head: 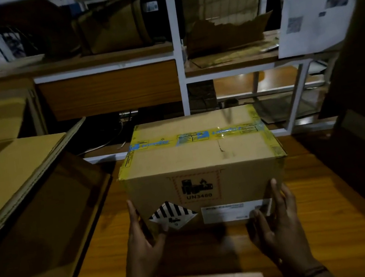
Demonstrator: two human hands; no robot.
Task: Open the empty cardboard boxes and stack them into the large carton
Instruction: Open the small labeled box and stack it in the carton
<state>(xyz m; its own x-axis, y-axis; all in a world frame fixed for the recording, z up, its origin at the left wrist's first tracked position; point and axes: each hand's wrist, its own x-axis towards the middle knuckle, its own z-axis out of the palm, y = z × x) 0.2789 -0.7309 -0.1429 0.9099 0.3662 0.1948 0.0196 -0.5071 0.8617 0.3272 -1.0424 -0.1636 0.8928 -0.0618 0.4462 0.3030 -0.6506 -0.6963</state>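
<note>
The left hand and right hand were pressed open-palmed against the lower front corners of the one taped box, apparently to steady it for opening. It was stood upright mid-desk, its blue tape unbroken. One large open carton was kept just to the left, ready for stacking.

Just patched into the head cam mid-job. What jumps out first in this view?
A taped cardboard box sits mid-frame on the wooden table, blue printed tape across its closed top and hazard labels on its near face. The left hand and right hand press its lower near corners. Flattened cardboard sheets lie to the left.
</note>
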